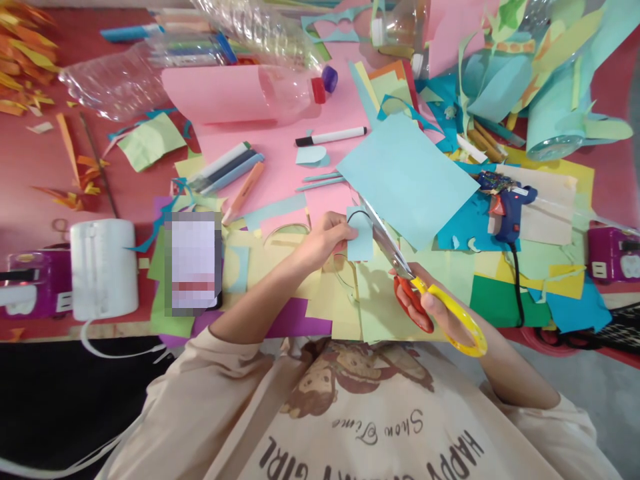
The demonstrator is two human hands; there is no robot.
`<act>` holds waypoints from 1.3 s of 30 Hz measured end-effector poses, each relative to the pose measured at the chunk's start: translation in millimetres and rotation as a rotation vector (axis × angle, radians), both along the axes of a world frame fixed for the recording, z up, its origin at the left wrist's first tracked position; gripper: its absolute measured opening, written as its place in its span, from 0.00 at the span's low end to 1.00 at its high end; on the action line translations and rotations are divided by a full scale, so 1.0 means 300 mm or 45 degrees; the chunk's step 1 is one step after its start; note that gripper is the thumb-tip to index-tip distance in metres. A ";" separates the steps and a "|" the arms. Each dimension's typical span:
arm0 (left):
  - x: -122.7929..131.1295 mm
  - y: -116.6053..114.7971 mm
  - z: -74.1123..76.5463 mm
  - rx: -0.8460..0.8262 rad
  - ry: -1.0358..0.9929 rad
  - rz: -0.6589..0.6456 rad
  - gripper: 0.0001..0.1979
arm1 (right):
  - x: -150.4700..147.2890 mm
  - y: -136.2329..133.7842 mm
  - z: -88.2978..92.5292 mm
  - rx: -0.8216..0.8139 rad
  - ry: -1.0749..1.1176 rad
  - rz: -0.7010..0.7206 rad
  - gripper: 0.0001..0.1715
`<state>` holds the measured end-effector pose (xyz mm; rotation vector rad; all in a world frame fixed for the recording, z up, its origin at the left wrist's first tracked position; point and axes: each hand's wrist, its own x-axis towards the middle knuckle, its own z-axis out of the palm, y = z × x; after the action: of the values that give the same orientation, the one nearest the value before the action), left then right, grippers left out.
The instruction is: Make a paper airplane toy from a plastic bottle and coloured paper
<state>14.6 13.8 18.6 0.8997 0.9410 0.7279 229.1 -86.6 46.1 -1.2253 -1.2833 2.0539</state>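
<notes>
A small piece of light blue paper (361,241) with a dark curved line drawn on it is pinched at its left edge by my left hand (331,235). My right hand (434,308) grips a pair of scissors (457,320) with one yellow and one red handle. The long metal blades point up and left, along the right side of the small paper. Whether they touch its edge I cannot tell. Just beyond the blades lies a larger light blue sheet (407,177), flat on the other papers.
Behind my hands lie a black-and-white marker (331,137), several pens (225,170) and a pink-wrapped bottle (220,95). A blue glue gun (511,210) with a hanging cord rests at the right. At the left are a phone (193,260) and a white box (103,269).
</notes>
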 end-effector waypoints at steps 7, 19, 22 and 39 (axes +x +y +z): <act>-0.002 -0.004 -0.004 0.035 0.059 0.032 0.16 | 0.009 -0.009 -0.017 -0.002 0.028 -0.008 0.36; -0.001 0.000 0.006 0.048 0.045 0.011 0.18 | -0.014 0.005 0.014 -0.057 -0.014 -0.069 0.41; -0.002 0.000 0.003 0.057 0.040 0.015 0.18 | -0.009 0.003 0.010 -0.068 -0.017 -0.081 0.41; -0.008 0.010 0.003 0.019 0.010 0.016 0.17 | 0.002 0.010 0.013 -0.054 -0.049 -0.136 0.42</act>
<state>12.3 16.7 19.5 0.9112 0.9502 0.7431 229.8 -83.7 49.9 -1.3287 -1.1706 2.0002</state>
